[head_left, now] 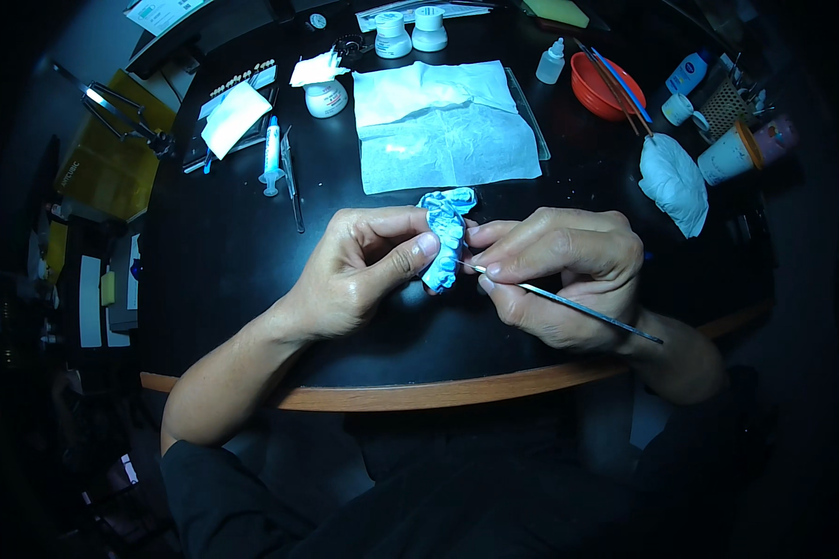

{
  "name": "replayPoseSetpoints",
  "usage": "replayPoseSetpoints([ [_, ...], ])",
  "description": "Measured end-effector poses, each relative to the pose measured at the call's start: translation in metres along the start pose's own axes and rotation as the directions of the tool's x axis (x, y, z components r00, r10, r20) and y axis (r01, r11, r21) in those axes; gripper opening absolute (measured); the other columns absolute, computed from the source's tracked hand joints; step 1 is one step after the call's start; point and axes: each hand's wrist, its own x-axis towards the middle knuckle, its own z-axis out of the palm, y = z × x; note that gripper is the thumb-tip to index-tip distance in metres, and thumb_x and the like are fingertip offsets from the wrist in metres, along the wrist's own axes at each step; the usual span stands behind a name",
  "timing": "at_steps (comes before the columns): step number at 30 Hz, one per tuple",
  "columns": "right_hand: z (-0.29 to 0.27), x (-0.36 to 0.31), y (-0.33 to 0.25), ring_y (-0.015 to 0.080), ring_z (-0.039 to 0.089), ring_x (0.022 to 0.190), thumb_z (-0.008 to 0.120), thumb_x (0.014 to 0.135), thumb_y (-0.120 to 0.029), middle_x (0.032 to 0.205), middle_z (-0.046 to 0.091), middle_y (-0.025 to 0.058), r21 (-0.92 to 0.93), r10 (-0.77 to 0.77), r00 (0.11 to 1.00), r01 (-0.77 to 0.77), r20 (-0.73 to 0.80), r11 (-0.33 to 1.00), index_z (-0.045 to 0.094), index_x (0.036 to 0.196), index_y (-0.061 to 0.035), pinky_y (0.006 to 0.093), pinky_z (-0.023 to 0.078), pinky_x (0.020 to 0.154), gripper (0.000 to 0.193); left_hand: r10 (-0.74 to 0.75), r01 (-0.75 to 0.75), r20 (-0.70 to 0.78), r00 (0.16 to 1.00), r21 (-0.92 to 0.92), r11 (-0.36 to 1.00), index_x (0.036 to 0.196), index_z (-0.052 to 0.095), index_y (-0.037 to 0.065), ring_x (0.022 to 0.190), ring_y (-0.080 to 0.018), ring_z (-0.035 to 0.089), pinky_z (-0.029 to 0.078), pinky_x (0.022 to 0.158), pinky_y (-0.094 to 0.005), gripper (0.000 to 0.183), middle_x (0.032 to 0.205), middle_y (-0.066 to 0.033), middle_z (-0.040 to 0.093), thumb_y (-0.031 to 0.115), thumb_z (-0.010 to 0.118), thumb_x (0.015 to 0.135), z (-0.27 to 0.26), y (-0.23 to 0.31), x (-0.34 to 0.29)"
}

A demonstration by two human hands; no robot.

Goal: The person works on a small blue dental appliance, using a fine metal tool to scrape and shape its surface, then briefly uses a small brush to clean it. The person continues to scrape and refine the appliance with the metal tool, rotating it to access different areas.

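Observation:
Over the near middle of the table, my left hand [359,265] pinches a dental cast [446,238] between thumb and fingers. The cast is curved, with a row of teeth, and looks pale blue under the light. My right hand [564,270] is closed around a slim dental hand tool [578,306], held like a pen. Its fine tip points left and meets or nearly meets the teeth on the cast's right side; contact cannot be made out. The tool's long handle slants down to the right. My right fingertips are close beside the cast and partly hide its edge.
A white paper sheet [447,140] lies beyond the cast. To the left are a syringe [272,154], tweezers [292,182] and a tissue-topped jar [326,98]. At right stand a dropper bottle [551,63], a red bowl [598,91] and crumpled tissue [673,182]. The wooden edge [419,396] is near me.

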Motion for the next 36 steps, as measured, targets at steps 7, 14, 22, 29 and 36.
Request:
replayPoseSetpoints([
  [7, -0.003, 0.001, -0.002, 0.0215, 0.080, 0.081, 0.080, 0.077, 0.005, 0.084, 0.079, 0.0122, 0.003, -0.011, 1.000, 0.011, 0.014, 1.000, 0.078, 0.086, 0.0015, 0.0398, 0.067, 0.088, 0.010, -0.040, 0.055, 0.086, 0.995, -0.185, 0.981, 0.115, 0.074, -0.005, 0.085, -0.0067, 0.062, 0.051, 0.078, -0.0242, 0.025, 0.096, -0.0046, 0.073, 0.016, 0.061, 0.111, -0.001, -0.002, 0.002],
  [14, -0.002, 0.002, -0.005, 0.0216, 0.080, 0.081, 0.079, 0.075, 0.006, 0.084, 0.078, 0.0127, 0.032, -0.030, 1.000, 0.030, -0.002, 0.999, 0.077, 0.083, 0.0012, 0.0403, 0.067, 0.088, 0.010, -0.085, 0.100, 0.074, 0.994, -0.231, 0.968, 0.115, 0.073, -0.004, 0.082, -0.0063, 0.063, 0.048, 0.073, -0.0232, 0.026, 0.096, -0.0051, 0.073, 0.018, 0.059, 0.112, -0.006, -0.009, -0.002],
  [22, -0.005, 0.004, -0.007, 0.0222, 0.080, 0.084, 0.072, 0.077, 0.015, 0.087, 0.078, 0.0158, 0.043, -0.012, 0.997, 0.009, 0.074, 0.999, 0.073, 0.087, -0.0003, 0.0465, 0.064, 0.100, 0.018, -0.080, 0.089, 0.063, 0.995, -0.174, 0.981, 0.117, 0.073, -0.004, 0.080, -0.0053, 0.061, 0.045, 0.070, -0.0227, 0.026, 0.095, -0.0043, 0.073, 0.018, 0.059, 0.112, -0.003, -0.005, -0.002],
  [29, -0.003, 0.003, -0.007, 0.0195, 0.078, 0.077, 0.075, 0.074, 0.008, 0.079, 0.076, 0.0115, 0.039, -0.005, 1.000, 0.005, 0.016, 0.999, 0.073, 0.077, 0.0016, 0.0416, 0.067, 0.090, 0.007, -0.040, 0.045, 0.034, 0.999, -0.188, 0.981, 0.124, 0.073, -0.003, 0.085, -0.0065, 0.064, 0.050, 0.077, -0.0228, 0.029, 0.100, -0.0062, 0.076, 0.020, 0.062, 0.111, 0.001, -0.002, 0.001],
  [36, -0.005, 0.003, -0.007, 0.0195, 0.078, 0.077, 0.076, 0.075, 0.008, 0.080, 0.075, 0.0106, 0.027, 0.015, 1.000, -0.015, 0.002, 1.000, 0.073, 0.083, 0.0012, 0.0377, 0.067, 0.084, 0.011, -0.017, 0.015, -0.027, 0.999, -0.093, 0.996, 0.117, 0.078, -0.002, 0.084, -0.0060, 0.064, 0.052, 0.076, -0.0239, 0.025, 0.095, -0.0042, 0.075, 0.018, 0.066, 0.109, 0.000, -0.001, 0.000],
])
